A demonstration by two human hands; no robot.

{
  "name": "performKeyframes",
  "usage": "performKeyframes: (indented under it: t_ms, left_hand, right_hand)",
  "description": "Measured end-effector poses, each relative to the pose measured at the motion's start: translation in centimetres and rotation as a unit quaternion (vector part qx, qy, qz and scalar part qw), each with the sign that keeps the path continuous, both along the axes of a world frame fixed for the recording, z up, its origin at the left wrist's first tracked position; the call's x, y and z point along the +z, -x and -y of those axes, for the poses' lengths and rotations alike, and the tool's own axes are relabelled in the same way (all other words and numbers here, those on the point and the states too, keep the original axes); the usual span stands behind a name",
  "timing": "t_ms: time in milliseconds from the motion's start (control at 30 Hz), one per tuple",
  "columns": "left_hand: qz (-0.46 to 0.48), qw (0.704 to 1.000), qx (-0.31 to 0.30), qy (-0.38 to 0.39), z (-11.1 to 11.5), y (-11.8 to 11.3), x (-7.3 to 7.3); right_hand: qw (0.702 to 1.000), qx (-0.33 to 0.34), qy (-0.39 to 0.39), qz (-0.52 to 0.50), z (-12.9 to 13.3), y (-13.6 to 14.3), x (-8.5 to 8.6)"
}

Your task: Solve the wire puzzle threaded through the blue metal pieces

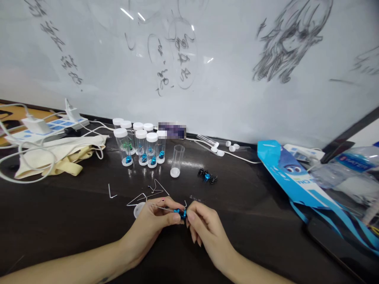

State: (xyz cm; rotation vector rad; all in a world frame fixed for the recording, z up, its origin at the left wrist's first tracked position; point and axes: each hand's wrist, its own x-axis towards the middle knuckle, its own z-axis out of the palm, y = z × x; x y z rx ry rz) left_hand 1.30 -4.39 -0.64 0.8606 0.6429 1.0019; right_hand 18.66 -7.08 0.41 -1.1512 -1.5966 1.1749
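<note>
Both hands meet over the dark bench [89, 221], well in front of its back edge. The left hand [151, 220] is nearly closed, with its thumb and fingers holding a small blue and black part [181, 213]. A thin metal rod [160, 206] runs across those fingers to the part. The right hand [209, 227] is curled up, and its thumb and finger pinch the part's right end. A round white cap [138, 210] lies just beside the left hand. Bent metal wires [156, 191] lie behind that hand, and a little L-shaped key [111, 192] lies to their left. An open clear tube [178, 158] stands nearer the back edge, between a group of white-capped tubes [152, 149] with little colored parts inside and some black and blue pieces [207, 176].
</note>
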Motion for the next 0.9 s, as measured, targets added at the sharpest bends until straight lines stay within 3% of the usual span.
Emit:
performKeyframes:
  t_ms: [400, 633, 900]
  left_hand:
    - [-0.003, 1.000, -0.005, 0.005, 0.07, -0.04, 0.19]
    - [0.008, 1.000, 0.002, 0.008, 0.07, 0.04, 0.02]
    - [0.008, 1.000, -0.007, 0.008, 0.02, 0.06, 0.06]
  right_hand:
    - [1.000, 0.009, -0.005, -0.005, -0.19, 0.00, -0.12]
    - [1.000, -0.020, -0.022, 0.007, 0.05, -0.10, -0.18]
    - [1.000, 0.001, -0.014, -0.013, -0.06, 0.03, 0.07]
